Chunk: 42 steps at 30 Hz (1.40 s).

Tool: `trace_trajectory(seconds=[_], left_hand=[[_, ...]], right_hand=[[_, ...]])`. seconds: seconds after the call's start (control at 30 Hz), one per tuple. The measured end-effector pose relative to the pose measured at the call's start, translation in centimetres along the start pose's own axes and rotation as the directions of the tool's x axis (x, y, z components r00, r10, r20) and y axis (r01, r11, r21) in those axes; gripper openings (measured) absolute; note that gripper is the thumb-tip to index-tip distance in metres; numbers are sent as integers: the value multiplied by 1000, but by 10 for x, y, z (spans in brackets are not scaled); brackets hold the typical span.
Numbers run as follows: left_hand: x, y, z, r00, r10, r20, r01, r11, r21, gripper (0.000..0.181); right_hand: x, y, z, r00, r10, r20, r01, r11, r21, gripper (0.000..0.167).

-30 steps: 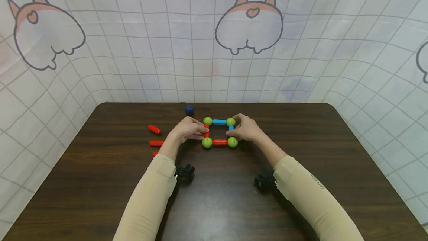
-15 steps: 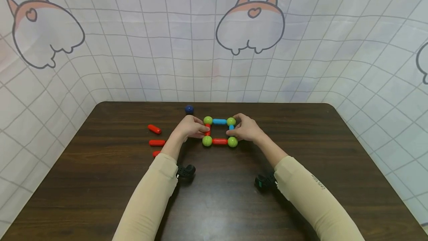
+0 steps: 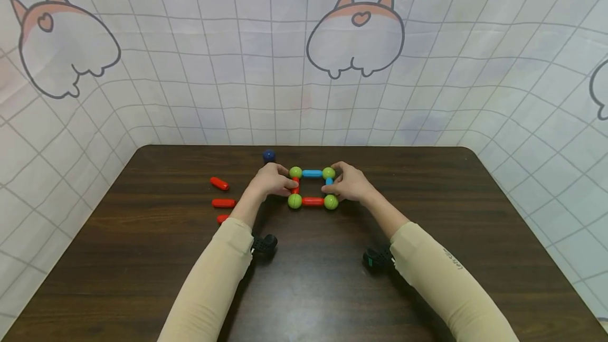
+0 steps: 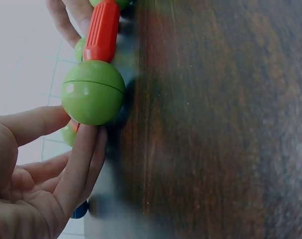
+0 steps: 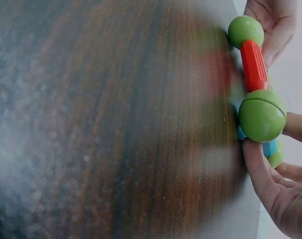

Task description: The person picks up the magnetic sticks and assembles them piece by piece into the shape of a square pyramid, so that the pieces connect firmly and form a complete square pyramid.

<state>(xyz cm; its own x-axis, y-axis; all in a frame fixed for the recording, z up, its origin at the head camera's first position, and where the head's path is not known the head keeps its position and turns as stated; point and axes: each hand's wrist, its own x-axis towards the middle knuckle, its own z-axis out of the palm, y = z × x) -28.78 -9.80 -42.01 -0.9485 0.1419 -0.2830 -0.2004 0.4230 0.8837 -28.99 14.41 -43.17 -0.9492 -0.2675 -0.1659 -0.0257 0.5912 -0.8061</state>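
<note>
A square frame of magnetic rods, with a green ball (image 3: pixel 295 201) at each corner, lies between the hands. Its front red rod (image 3: pixel 313 201) and back blue rod (image 3: pixel 312 173) join the two sides. My left hand (image 3: pixel 269 180) pinches the left-side red rod (image 3: pixel 295 186) between thumb and fingers. On the opposite side, my right hand (image 3: pixel 351 182) grips the right-side blue rod (image 3: pixel 329 181), mostly covered by the fingers. In the left wrist view, fingers reach beneath the near green ball (image 4: pixel 93 92). Whether the frame touches the table, I cannot tell.
Loose red rods lie left of the left forearm: a tilted red rod (image 3: pixel 219 183), a level red rod (image 3: pixel 224 203) and a partly hidden red rod (image 3: pixel 222 219). A dark blue ball (image 3: pixel 269 155) sits behind the left hand. A patterned cloth (image 3: pixel 266 94) rises behind the dark table (image 3: pixel 304 284).
My left hand has shifted slightly right and away along the left-side rod, uncovering more of the loose red rods. My right hand and the frame look nearly unchanged.
</note>
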Motion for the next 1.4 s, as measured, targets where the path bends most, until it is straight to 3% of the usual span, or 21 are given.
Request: trace_trajectory(seconds=[0.5, 0.6, 0.7, 0.83, 1.0, 1.2, 1.4], left_hand=[[-1, 1, -2, 1000, -4, 19, 3, 999, 48, 55], [-4, 1, -5, 1000, 20, 17, -21, 997, 72, 53], [-9, 1, -12, 998, 63, 8, -64, 987, 150, 49], [-17, -1, -26, 993, 122, -13, -112, 946, 303, 44], [-32, -8, -46, 984, 176, -41, -138, 876, 462, 43], [-49, -21, -70, 985, 174, -14, -138, 823, 550, 46], [-66, -28, -86, 987, 156, 34, -141, 755, 641, 43]], right_hand=[[1, 0, -2, 1000, -17, 6, 17, 999, -31, 75], [0, 1, -2, 1000, -20, 4, 20, 999, -31, 74], [-1, 1, -2, 1000, -25, 6, 25, 999, -32, 75], [-3, 3, -2, 999, -30, 11, 30, 999, -29, 75], [-4, 4, -2, 999, -31, 12, 31, 999, -34, 75], [-3, 4, -4, 999, -42, 17, 43, 998, -56, 76], [-5, 3, -5, 999, -47, 22, 49, 996, -71, 76]])
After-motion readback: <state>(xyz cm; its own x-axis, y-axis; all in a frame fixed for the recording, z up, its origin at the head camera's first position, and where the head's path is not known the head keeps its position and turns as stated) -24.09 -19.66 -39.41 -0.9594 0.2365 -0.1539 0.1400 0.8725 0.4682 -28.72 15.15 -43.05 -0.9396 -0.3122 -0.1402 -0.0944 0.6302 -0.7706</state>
